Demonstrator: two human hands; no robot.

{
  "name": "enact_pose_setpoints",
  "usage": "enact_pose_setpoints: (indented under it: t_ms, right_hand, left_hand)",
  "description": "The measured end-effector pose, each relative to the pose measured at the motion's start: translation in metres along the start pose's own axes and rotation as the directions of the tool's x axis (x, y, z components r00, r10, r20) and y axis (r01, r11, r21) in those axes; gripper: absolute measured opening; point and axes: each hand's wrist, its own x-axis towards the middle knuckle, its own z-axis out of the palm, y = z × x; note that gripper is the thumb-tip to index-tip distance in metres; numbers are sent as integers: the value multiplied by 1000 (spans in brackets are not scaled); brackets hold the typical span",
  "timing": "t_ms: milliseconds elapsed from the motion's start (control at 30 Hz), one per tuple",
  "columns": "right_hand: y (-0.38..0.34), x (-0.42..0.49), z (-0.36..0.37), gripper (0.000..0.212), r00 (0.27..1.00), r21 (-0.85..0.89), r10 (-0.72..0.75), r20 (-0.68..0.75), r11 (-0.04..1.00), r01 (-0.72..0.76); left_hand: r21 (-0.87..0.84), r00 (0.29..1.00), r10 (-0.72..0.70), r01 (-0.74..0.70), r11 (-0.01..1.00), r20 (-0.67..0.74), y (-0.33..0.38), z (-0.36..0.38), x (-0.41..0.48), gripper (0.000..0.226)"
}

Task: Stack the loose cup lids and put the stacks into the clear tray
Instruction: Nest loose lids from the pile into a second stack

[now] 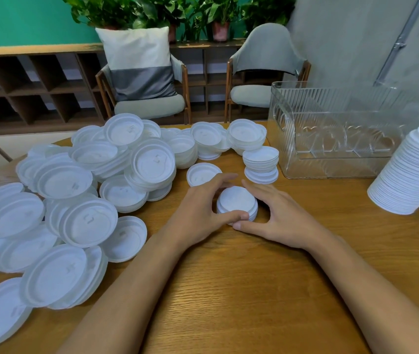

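A short stack of white cup lids (236, 200) stands on the wooden table (228, 290) at the centre. My left hand (200, 208) curls round its left side and my right hand (277, 213) round its right side, thumbs meeting at the front. A big heap of loose lids (80, 200) covers the table's left half. A single lid (203, 173) lies just behind my left hand. The clear ribbed tray (336, 129) stands at the back right and holds no lids.
A small lid stack (261, 163) stands left of the tray, more short stacks (246, 135) behind it. A tall leaning stack of lids (412, 172) is at the right edge. Two chairs (147, 80) and a shelf are beyond the table.
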Motion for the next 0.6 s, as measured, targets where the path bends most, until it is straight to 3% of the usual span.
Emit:
enact_pose_setpoints:
  t_ms: [100, 200, 333, 600]
  right_hand:
    - [2, 1, 2, 104, 1000, -2, 1, -18, 1000, -1]
    - [2, 2, 0, 102, 999, 1, 26, -36, 1000, -26]
    - [2, 2, -3, 93, 998, 24, 43, -55, 999, -42]
    - [3, 2, -3, 86, 998, 24, 33, -61, 999, -31]
  left_hand:
    - [11, 985, 50, -49, 999, -162, 3, -4, 0, 55]
    - [185, 939, 81, -19, 983, -334, -6, -10, 2, 30]
    - [364, 960, 7, 99, 926, -280, -24, -8, 6, 26]
    - [351, 942, -45, 169, 921, -334, -17, -12, 7, 7]
